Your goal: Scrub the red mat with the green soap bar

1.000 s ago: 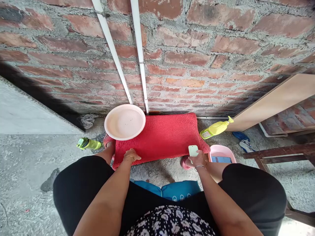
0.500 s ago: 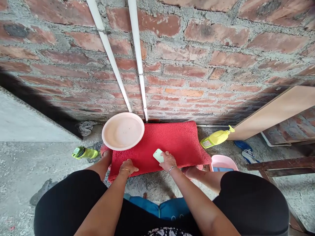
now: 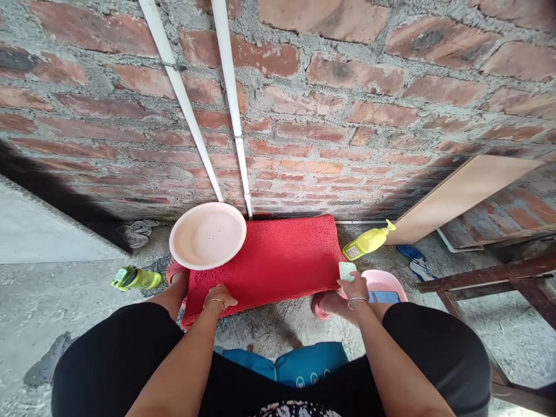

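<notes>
A red textured mat [image 3: 286, 255] lies between my feet, along the foot of the wall. My left hand [image 3: 220, 296] rests palm down on its near left part, thumb spread to the right. My right hand [image 3: 355, 285] is by the mat's near right corner, closed around a pale green flat block with rounded corners [image 3: 347, 270]; its kind is not clear. On the mat's far left part stands a pale pink basin [image 3: 207, 236] with a few dark specks inside. A yellow pump bottle [image 3: 369, 242] leans beyond the mat's right end, close to my right hand.
A pink tub [image 3: 384, 279] with a blue-screened flat thing inside is right of my right hand. A green bottle [image 3: 136, 279] lies at left. Two white pipes [image 3: 237, 130] run down the brick wall [image 3: 304, 98]. A wooden frame [image 3: 486, 278] and a leaning board [image 3: 460, 194] are at right.
My right hand has moved right with the pale green block, from the mat's middle to its right corner. That corner reaches less far right, and more of my right foot shows. My left hand stays.
</notes>
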Available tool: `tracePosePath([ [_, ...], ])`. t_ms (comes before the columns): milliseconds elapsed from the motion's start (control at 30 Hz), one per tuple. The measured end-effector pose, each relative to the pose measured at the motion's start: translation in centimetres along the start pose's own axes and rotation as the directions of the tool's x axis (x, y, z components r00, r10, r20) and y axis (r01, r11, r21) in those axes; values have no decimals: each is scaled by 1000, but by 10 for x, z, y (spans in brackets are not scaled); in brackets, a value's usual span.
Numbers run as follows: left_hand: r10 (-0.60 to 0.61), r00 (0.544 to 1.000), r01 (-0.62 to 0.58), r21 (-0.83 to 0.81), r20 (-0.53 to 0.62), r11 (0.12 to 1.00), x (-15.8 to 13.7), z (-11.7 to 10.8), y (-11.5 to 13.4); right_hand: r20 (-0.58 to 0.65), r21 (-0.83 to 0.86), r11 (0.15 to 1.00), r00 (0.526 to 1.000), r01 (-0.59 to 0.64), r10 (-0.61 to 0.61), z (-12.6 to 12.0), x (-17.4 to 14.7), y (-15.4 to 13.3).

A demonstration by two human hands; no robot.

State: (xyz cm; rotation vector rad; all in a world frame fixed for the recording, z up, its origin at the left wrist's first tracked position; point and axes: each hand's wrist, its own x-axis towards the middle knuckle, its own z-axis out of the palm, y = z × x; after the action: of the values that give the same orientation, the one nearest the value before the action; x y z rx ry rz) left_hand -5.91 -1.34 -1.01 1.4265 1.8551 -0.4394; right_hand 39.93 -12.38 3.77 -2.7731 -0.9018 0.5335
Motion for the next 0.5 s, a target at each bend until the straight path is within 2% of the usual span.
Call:
tracePosePath([
  [100,-19,1000,18,86,8,996,-1,-1,2,40,31,977,977,209,-211,21,-35,-29],
  [167,-11,1000,9,124,15,992,-2,-2,4,146,0,920,910,392,-388,40,-68,-54],
  [200,-2,1000,0,131,18,991,-3,-3,4,219,-31,871,853,491,-474,49,-86,-65],
  [267,8,1000,-11,134,23,991,-6,-5,5,363,-80,723,696,686,-620,64,-117,-82],
  [333,12,1000,-15,133,21,991,-8,-7,6,472,-94,566,537,819,-699,74,-136,-89],
  [367,13,1000,-16,137,21,991,-9,-8,7,507,-98,516,489,851,-710,76,-140,-89],
  [400,12,1000,-16,142,24,990,-11,-9,8,532,-108,494,470,863,-705,77,-140,-87],
  [433,12,999,-17,149,32,989,-12,-10,10,547,-123,491,472,862,-692,76,-136,-83],
  [500,15,999,-23,162,47,987,-14,-13,13,551,-162,508,505,846,-665,71,-120,-69],
])
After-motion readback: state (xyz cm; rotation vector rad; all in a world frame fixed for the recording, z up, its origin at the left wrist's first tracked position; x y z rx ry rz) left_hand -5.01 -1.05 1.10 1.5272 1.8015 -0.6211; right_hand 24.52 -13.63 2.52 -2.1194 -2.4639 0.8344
